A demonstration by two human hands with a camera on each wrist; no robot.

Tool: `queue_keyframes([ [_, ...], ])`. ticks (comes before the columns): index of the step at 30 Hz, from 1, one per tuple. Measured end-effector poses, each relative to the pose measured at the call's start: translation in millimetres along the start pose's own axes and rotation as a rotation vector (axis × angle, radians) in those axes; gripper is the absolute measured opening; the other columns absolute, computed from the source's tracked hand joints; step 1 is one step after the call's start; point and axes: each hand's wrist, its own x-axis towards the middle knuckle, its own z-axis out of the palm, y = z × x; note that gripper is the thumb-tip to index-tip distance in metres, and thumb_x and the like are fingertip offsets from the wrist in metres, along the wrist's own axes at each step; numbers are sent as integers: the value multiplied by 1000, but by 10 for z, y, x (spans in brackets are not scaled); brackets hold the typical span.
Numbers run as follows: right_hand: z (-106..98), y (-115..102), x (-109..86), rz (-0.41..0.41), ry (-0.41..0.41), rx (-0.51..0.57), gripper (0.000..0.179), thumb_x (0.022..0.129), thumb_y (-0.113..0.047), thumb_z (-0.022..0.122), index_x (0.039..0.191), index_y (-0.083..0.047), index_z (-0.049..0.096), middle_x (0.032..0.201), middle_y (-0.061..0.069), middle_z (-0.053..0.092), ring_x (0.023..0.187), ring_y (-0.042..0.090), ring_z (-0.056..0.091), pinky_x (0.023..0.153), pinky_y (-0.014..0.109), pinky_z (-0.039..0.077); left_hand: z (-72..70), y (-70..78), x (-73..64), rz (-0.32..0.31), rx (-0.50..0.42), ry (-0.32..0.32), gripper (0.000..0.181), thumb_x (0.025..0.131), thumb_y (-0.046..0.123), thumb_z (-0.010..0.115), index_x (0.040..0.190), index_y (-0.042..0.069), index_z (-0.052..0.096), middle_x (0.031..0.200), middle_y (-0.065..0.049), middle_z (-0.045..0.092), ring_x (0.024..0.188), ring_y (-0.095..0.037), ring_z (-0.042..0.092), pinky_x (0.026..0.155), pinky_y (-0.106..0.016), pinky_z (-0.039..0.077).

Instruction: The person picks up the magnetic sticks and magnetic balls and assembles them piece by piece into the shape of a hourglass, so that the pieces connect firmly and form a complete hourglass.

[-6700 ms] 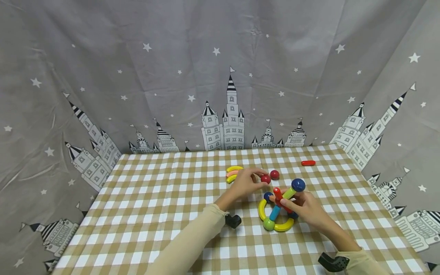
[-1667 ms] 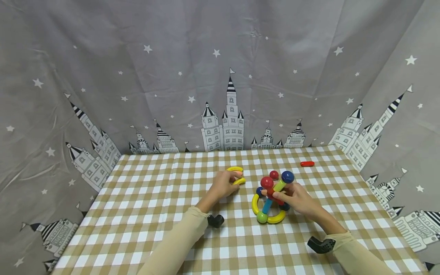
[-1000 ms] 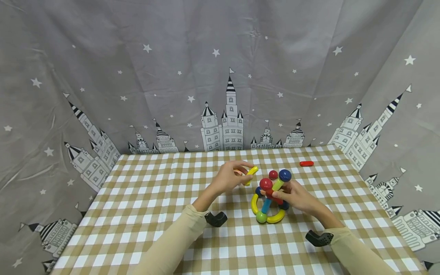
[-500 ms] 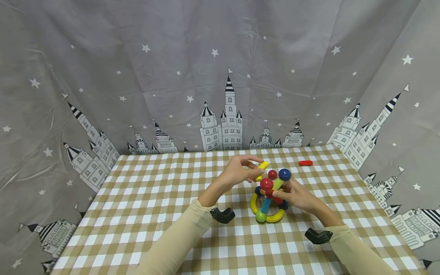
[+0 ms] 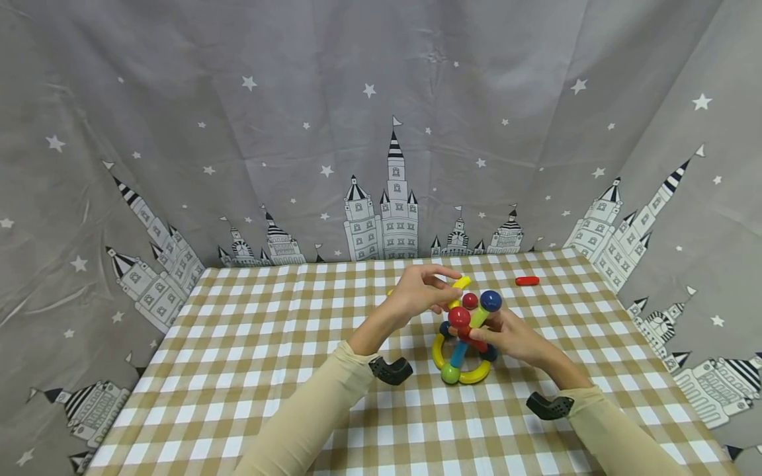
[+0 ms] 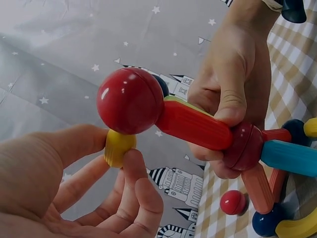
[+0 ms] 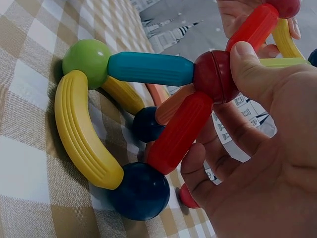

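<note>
My left hand pinches a yellow curved rod between thumb and fingers. In the left wrist view, its end appears to meet the red ball atop a toy structure of magnetic sticks and balls. My right hand grips that structure around its central red ball. Straight red, orange, lime and blue rods fan out from this ball. One upper rod bears a dark blue ball. Below, a green ball, dark blue balls and yellow curved rods form the base on the cloth.
A loose red ball lies just behind the structure. Farther back right is a red rod. Behind my left hand a bit of another yellow piece shows. A checked cloth covers the table; a grey curtain hangs behind.
My left hand has set a red ball on the structure's upper red rod, picked up a yellow curved rod and carried it right to that ball. My right hand keeps its grip on the structure.
</note>
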Motion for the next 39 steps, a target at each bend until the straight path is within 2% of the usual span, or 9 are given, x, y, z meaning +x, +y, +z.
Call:
queue_keyframes([
  [3, -1, 2, 3, 2, -5, -2, 53, 104, -26, 63, 147, 0, 45, 141, 18, 58, 128, 35, 55, 109, 55, 43, 2, -5, 5, -11, -16, -15, 28, 91, 13, 80, 119, 13, 75, 98, -9, 74, 71, -19, 68, 61, -30, 59],
  [8, -3, -3, -5, 24, -7, 3, 54, 104, -27, 63, 146, 0, 45, 140, 19, 60, 127, 35, 58, 108, 54, 45, -18, -53, 27, -32, -86, -65, 31, 92, 12, 78, 122, 10, 73, 106, -13, 75, 73, -19, 69, 71, -38, 61],
  [13, 21, -2, -19, 29, 37, -28, 50, 102, -30, 66, 140, -1, 52, 137, 18, 61, 121, 33, 60, 104, 51, 48, -33, -99, 41, -44, -157, -98, 32, 93, 10, 77, 124, 8, 72, 109, -12, 77, 75, -18, 68, 70, -33, 59],
  [17, 38, 31, -60, -17, 83, -32, 44, 102, -27, 66, 139, -4, 56, 135, 17, 63, 119, 32, 61, 102, 41, 50, -33, -119, 44, -47, -187, -106, 32, 92, 11, 78, 124, 8, 72, 111, -10, 76, 77, -19, 69, 71, -33, 59],
  [22, 58, 80, -136, -74, 140, -5, 39, 108, -20, 56, 140, 1, 54, 134, 19, 62, 118, 31, 61, 97, 27, 51, -34, -138, 47, -47, -214, -111, 35, 92, 12, 79, 126, 9, 71, 119, -15, 74, 83, -19, 71, 74, -35, 60],
  [26, 83, 75, -137, -62, 178, -39, 39, 110, -24, 52, 137, 3, 55, 125, 19, 63, 105, 30, 59, 90, 30, 53, -38, -152, 42, -55, -250, -107, 36, 92, 11, 78, 127, 8, 71, 121, -17, 73, 82, -19, 70, 72, -33, 59],
  [35, 106, 45, -76, -14, 167, -17, 51, 111, -28, 47, 149, 6, 45, 140, 25, 56, 113, 33, 60, 92, 39, 55, -31, -189, 38, -85, -294, -125, 35, 93, 10, 77, 128, 6, 71, 125, -24, 69, 77, -17, 69, 69, -31, 58],
  [39, 95, 38, -62, -3, 160, -16, 51, 111, -30, 46, 149, 5, 46, 140, 25, 56, 112, 33, 59, 93, 43, 55, -30, -196, 42, -92, -288, -121, 35, 93, 10, 77, 127, 6, 71, 120, -21, 72, 79, -17, 70, 69, -30, 58],
])
